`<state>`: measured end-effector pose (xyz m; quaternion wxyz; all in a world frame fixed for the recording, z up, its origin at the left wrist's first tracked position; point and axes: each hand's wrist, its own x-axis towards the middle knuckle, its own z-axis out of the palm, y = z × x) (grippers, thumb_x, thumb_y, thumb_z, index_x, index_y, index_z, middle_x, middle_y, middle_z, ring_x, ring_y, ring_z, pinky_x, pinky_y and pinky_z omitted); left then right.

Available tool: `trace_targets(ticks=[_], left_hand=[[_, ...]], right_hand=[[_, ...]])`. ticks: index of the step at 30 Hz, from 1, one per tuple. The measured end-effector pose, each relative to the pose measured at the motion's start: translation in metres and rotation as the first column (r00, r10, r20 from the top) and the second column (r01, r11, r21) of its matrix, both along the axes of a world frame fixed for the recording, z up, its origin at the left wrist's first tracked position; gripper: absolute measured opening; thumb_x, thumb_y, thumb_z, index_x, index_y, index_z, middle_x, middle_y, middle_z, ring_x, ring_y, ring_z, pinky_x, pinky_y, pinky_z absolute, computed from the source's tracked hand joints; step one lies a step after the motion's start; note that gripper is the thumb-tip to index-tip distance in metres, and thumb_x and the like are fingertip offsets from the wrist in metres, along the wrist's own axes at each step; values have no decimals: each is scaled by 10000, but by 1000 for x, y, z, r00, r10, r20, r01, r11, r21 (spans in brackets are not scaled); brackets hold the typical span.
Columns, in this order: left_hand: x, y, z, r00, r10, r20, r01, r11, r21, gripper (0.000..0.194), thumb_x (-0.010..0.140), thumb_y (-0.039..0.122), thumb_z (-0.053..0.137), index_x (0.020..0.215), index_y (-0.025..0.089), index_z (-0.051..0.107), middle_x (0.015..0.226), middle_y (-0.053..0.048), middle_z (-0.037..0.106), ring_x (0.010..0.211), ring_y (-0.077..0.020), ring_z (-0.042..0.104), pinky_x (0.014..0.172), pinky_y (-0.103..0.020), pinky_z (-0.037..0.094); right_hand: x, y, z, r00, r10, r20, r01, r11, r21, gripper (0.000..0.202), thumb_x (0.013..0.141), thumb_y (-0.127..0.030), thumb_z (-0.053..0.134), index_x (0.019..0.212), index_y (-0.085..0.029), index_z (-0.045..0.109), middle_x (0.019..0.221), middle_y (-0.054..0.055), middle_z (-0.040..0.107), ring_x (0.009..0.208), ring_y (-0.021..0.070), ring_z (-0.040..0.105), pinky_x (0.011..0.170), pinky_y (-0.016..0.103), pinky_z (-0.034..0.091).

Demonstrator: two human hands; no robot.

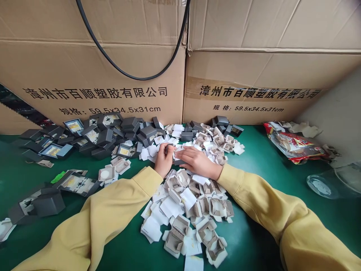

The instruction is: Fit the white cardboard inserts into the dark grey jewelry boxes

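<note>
Both hands are sitting close together mid-table: the left hand (163, 161) is holding a small dark grey box (178, 162) in bent fingers, and the right hand (197, 162) is lying over it, fingers stretched out flat. Under them a shiny green table (251, 210) is spreading out, while big brown cardboard boxes (113, 64) are standing behind, a black cable (135, 78) is hanging in front of them, and a red bag (297, 145) is lying at the right. Fingers are hiding most of the small box, so only bits of its plain dark sides are showing, with white and grey card pieces (183, 210) lying around it.
</note>
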<state>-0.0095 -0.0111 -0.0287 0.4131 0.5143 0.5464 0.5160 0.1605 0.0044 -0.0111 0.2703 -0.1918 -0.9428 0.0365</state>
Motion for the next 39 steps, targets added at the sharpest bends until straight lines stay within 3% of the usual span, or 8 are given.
trace_targets(ticks=[5,10,17,22,26,31,34,39], left_hand=[[0,1,0,996,-57,72,59,998,-23,392,783,563,449,930,200,451,911,-37,551,705,-121,547,479,-208,465],[0,3,4,965,-168,202,171,985,2,528,676,397,673,1085,223,387,969,-26,541,898,-152,563,737,-300,518],[-2,3,16,906,-285,313,319,946,-63,568,696,381,657,1157,240,357,1024,-46,552,981,-194,557,779,-384,533],[-3,2,15,923,-291,252,313,948,-55,590,698,409,641,1179,222,355,1038,-58,553,993,-208,555,780,-393,528],[-5,3,12,964,-260,61,260,966,12,584,716,427,613,1190,184,376,1067,-81,540,1002,-210,543,846,-387,485],[-8,4,10,961,-271,-56,275,959,69,558,729,440,594,1162,154,388,949,-61,569,939,-195,561,884,-379,448],[-8,3,9,950,-312,27,309,948,76,604,729,451,597,1201,162,355,991,-79,567,956,-196,562,883,-380,452],[-4,2,13,922,-298,247,314,949,-27,660,710,377,634,1271,237,317,1115,-82,535,1003,-204,555,805,-366,516]], right_hand=[[0,0,-1,999,-47,10,47,999,29,281,884,-323,465,1111,-175,539,1090,98,618,1056,214,518,993,461,333],[2,1,-3,987,-153,-42,153,988,-8,347,874,-389,471,1127,-159,536,1062,111,623,1006,234,510,874,415,397],[4,3,-7,962,-257,-94,253,966,-51,384,860,-433,476,1146,-186,540,1081,106,618,978,233,508,828,393,402],[3,3,-5,962,-253,-103,247,967,-68,386,851,-441,490,1136,-187,543,1072,102,622,978,229,515,818,384,412],[4,2,-5,970,-220,-102,213,974,-78,395,843,-445,503,1129,-176,542,1026,103,638,967,227,541,829,384,419],[5,0,-6,984,-149,-102,152,988,25,345,861,-405,495,1094,-157,555,994,102,651,958,215,568,929,416,372],[6,-1,-4,983,-153,-104,157,987,34,348,863,-399,496,1107,-157,550,988,95,654,953,208,570,936,418,365],[5,1,-5,970,-204,-131,203,979,-18,380,849,-422,507,1133,-173,552,1037,102,641,980,227,539,847,405,411]])
